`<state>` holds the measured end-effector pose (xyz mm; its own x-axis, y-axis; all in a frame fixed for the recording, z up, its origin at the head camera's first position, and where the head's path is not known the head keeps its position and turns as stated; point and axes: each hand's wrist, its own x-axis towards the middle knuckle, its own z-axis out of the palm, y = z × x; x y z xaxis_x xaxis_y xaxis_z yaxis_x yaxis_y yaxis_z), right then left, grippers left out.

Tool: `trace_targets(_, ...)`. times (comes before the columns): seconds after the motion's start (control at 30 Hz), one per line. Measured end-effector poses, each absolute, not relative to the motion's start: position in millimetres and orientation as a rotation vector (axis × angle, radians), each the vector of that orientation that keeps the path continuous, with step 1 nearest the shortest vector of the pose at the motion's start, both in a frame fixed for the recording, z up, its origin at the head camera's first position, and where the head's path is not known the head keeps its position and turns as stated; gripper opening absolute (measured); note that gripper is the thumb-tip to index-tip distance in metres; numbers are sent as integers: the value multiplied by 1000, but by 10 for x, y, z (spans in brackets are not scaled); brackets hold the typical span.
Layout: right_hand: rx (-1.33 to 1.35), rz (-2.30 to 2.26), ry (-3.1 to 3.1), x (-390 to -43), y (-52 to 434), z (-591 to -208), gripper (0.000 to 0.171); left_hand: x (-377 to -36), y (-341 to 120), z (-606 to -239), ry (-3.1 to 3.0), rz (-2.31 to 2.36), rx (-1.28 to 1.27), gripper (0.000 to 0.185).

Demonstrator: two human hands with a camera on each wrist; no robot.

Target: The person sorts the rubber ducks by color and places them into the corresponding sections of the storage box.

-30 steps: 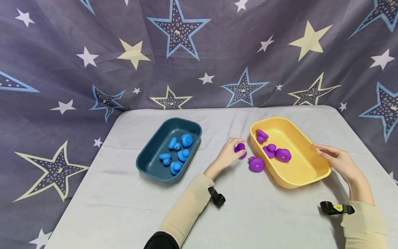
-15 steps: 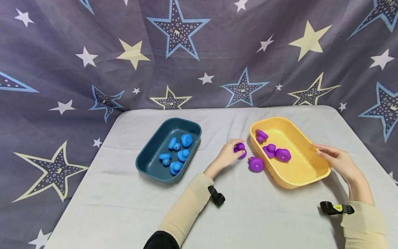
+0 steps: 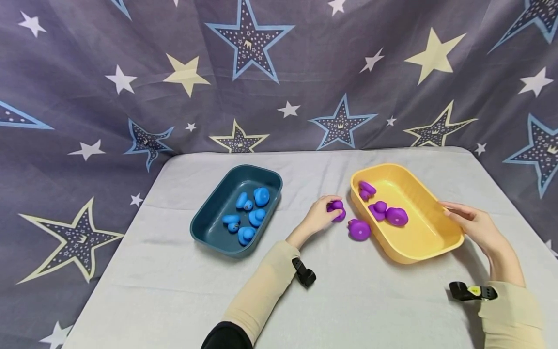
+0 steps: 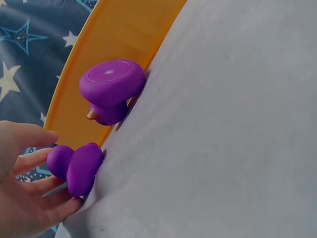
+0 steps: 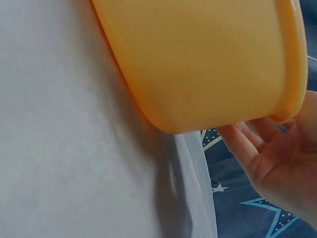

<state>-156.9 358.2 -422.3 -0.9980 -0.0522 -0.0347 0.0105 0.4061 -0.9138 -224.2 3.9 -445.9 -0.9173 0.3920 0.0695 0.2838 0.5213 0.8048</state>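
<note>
My left hand (image 3: pixel 321 215) curls its fingers (image 4: pixel 34 208) round a small purple duck (image 3: pixel 337 210) (image 4: pixel 75 166) that sits on the grey cloth just left of the yellow tub (image 3: pixel 429 232) (image 4: pixel 106 34). A second purple duck (image 3: pixel 359 230) (image 4: pixel 110 89) lies on the cloth, leaning on the tub's outer wall. Three more purple ducks (image 3: pixel 380 208) lie inside the tub. My right hand (image 3: pixel 470 222) rests at the tub's right rim (image 5: pixel 292 74), with its fingers (image 5: pixel 250 148) fairly straight under the lip.
A dark teal tub (image 3: pixel 209 228) with several blue ducks (image 3: pixel 250 213) stands left of my left hand. The table (image 3: pixel 174 295) is covered in grey cloth, and a star-patterned curtain (image 3: pixel 279 72) hangs behind it.
My left hand's fingers have drawn a little closer round the purple duck, which has barely shifted. The right hand and both tubs have stayed where they were.
</note>
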Motion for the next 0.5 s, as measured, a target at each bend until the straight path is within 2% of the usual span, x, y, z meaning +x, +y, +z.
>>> trace_targets(0.5,-40,-1710,2546,-1582,3594,-4234,30,-2268,38,-4485,2622,1423,582,34)
